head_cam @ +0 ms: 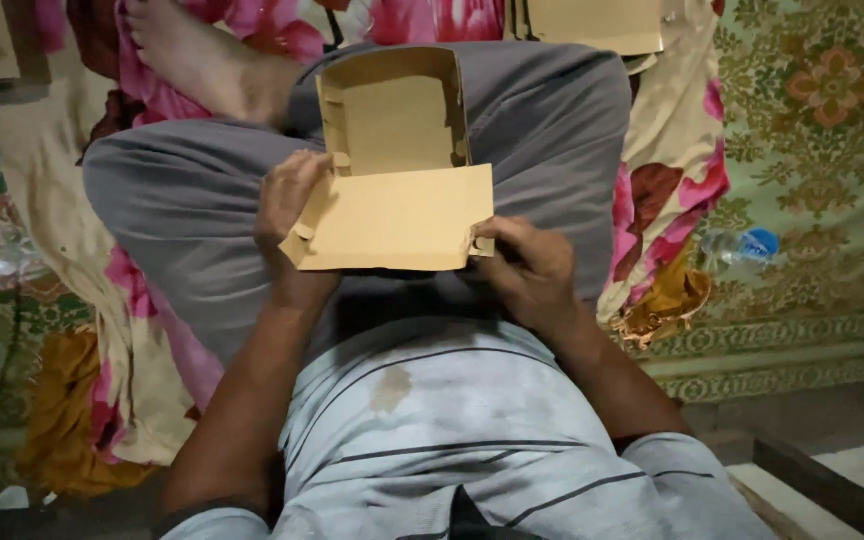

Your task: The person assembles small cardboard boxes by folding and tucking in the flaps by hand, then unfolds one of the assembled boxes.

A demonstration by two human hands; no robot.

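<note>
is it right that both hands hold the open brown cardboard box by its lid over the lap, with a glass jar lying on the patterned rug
Not quite. The head view shows a clear plastic bottle with a blue cap on the patterned rug, not a jar. The left hand and right hand do hold the open brown cardboard box.

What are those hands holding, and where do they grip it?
An open cardboard box. The left hand holds the lid's left edge, the right hand its right corner.

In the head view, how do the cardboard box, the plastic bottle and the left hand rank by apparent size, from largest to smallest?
1. Cardboard box, clearly the largest.
2. Left hand, holding the box's left edge.
3. Plastic bottle, which looks smallest, though it lies farther from the camera, so its true size against the hand is unsure.
</note>
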